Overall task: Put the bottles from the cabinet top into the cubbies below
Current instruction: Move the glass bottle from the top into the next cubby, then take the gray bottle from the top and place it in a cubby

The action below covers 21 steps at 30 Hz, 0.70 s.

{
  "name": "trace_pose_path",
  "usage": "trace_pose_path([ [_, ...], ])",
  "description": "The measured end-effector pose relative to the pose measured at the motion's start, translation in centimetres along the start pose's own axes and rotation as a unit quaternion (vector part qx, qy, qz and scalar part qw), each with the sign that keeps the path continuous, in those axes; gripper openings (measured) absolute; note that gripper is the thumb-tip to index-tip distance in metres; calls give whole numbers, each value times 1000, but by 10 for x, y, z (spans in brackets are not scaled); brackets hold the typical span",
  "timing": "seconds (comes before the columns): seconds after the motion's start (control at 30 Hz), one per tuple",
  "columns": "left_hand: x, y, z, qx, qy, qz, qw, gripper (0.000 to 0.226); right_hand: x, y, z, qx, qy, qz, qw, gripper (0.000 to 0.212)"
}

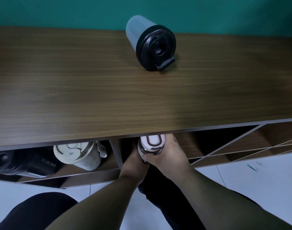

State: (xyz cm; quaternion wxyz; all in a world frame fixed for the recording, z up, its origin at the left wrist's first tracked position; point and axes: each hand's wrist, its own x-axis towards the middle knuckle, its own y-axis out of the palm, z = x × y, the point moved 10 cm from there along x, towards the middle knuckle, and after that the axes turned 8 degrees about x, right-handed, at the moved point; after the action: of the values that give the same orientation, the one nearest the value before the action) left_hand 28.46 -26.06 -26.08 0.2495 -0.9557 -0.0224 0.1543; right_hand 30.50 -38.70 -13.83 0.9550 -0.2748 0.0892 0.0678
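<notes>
The wooden cabinet top (pixel 75 97) fills the middle of the frame, and it is nearly bare: one frosted bottle with a black flip lid (pixel 150 45) stands alone at upper centre, near the green wall. Below the front edge, the cubbies (pixel 116 153) run along the lower part of the frame. In the lower-left cubby a black bottle (pixel 24 163) and a cream cup-style bottle (pixel 79 155) are already stowed, side by side. Lower centre, here's the action: a white bottle with dark trim (pixel 151 144) sits at the mouth of the next cubby, just under the cabinet edge. The right hand (pixel 168 156) wraps its side, thumb across the front; the left hand (pixel 133 163) cups it lower down, fingers mostly hidden behind the bottle. The cubbies at lower right look unfilled. So the count reads two in, a third going in, and the frosted one on top apparently the last to fetch.
</notes>
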Motion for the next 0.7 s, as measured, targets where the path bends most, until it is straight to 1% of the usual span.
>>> trace_pose_path([
  [0.13,-10,-10,-5,22,-28,-1,999,69,-3,-6,7,28,-7,5,1000,90],
  [0.2,-17,-12,-4,18,-44,11,999,75,-5,-9,11,41,-7,4,999,92],
  [0.27,-25,-15,-4,21,-61,31,997,79,-7,-12,11,31,7,10,999,88],
  [0.33,-33,-16,-4,26,-73,51,996,83,-10,-15,9,25,21,16,999,77],
  [0.4,-42,-18,-4,25,-85,62,994,89,-14,-19,10,19,30,16,999,74],
  [0.43,-47,-18,-5,14,-93,71,993,86,-18,-22,12,21,30,10,999,75],
  [0.53,-68,-21,-13,-23,-115,103,988,64,-33,-28,26,28,32,1,999,82],
  [0.6,-81,-23,-24,-52,-108,133,984,58,-47,-32,38,40,24,-8,999,79],
  [0.63,-86,-24,-33,-65,-98,151,981,57,-54,-36,43,46,17,-21,999,72],
  [0.7,-97,-34,-53,-86,-79,174,978,46,-71,-46,54,69,-2,-58,996,44],
])
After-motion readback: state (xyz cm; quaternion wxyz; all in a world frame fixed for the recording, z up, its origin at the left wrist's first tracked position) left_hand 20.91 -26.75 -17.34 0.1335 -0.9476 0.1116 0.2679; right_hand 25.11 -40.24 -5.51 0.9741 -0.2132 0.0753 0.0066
